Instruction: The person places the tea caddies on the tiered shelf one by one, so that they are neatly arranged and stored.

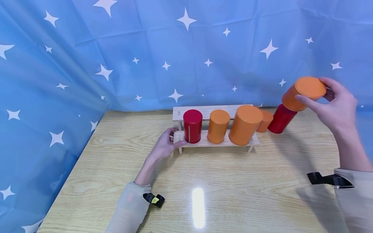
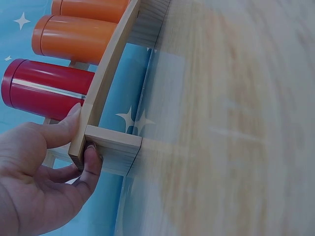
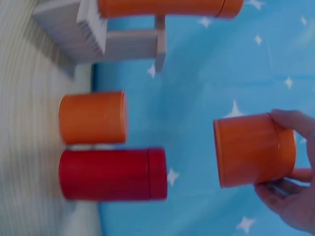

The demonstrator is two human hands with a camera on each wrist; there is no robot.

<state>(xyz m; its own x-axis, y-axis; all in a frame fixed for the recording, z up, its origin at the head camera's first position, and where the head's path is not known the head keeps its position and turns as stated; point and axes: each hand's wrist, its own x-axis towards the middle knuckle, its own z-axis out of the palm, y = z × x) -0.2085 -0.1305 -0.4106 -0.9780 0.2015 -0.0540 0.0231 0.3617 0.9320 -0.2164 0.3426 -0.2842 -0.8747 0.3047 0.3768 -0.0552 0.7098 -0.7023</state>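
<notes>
In the head view my left hand point(image 1: 165, 144) pinches the left end of the lower tier of a wooden two-tier rack point(image 1: 220, 142), thumb on top and fingers beneath. On that tier stand a red canister point(image 1: 192, 126), a mid-sized orange canister point(image 1: 218, 127) and a larger orange canister point(image 1: 245, 125). Off to the right, my right hand point(image 1: 339, 103) grips a wide orange canister point(image 1: 304, 93) by its lid end, raised above the table. The right wrist view shows a gap between this held canister point(image 3: 253, 150) and a standing red canister point(image 3: 113, 174).
Right of the rack, a small orange canister point(image 1: 265, 121) and the red canister point(image 1: 282, 118) stand side by side on the wooden table point(image 1: 233, 181). A blue curtain with white stars point(image 1: 145, 48) hangs behind and to the left.
</notes>
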